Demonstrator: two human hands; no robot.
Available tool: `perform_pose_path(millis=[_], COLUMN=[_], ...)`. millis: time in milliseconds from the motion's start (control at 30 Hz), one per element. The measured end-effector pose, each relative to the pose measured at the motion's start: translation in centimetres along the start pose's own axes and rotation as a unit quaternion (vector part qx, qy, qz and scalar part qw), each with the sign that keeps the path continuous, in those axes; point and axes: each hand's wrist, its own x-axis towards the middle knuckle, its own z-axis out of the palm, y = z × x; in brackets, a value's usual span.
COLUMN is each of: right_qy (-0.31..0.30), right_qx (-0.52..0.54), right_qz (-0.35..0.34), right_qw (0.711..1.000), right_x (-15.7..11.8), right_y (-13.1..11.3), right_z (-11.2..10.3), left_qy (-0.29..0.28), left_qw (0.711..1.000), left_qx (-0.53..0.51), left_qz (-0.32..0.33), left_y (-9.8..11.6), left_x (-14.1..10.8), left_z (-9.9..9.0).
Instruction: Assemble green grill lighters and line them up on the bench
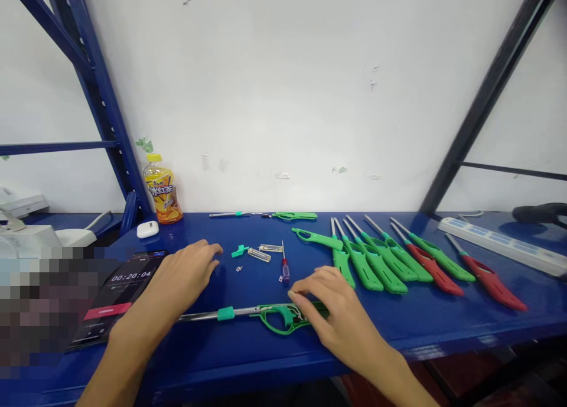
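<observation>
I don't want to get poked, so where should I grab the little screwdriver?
Probably by its thick handle, coming from the near right side, where the right hand is. The handle's end points toward the person, while the thin metal shaft points toward the wall. A tiny loose piece lies at the handle's left.

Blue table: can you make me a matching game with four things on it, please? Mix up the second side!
Things
1. green lighter nearest you
2. bottle
3. screwdriver
4. phone

Places and states
A. standing upright
B. showing 00:20:04
C. partly covered by the right hand
D. lying with its tip toward the wall

Right pairs: 1-C, 2-A, 3-D, 4-B
</observation>
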Motion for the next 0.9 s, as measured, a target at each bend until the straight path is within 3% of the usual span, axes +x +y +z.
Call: perform_pose_path(millis=[267, 367, 433, 600, 733, 900], right_qy=[0.043, 0.004, -0.061, -0.101, -0.110, -0.124], right_qx=[-0.026, -0.110, -0.192, -0.235, -0.259, -0.265], right_qz=[-0.010, -0.035, -0.062, -0.091, -0.086, -0.096], right_qw=[0.999, 0.993, 0.977, 0.962, 0.956, 0.951], right_x=[0.6, 3.9, 7.1, 12.8, 12.8, 11.5], right_y=[-0.1, 0.1, 0.4, 1.9, 3.0, 3.2], right_z=[-0.1, -0.1, 0.3, 2.8, 4.9, 5.5], left_qy=[-0.029, -0.026, -0.024, -0.014, -0.006, -0.018], left_qw=[1.000, 1.000, 0.999, 0.998, 0.995, 0.992], left_qx=[0.000, 0.000, -0.002, -0.028, -0.058, -0.073], left_qz=[0.007, 0.017, 0.023, 0.047, 0.084, 0.102], left_y=[-0.1, -0.3, -0.5, -0.7, 0.0, 1.0], left_x=[0.5, 0.5, 0.5, 0.5, 0.5, 0.4], left_z=[1.0, 1.2, 1.4, 1.7, 1.7, 1.5])
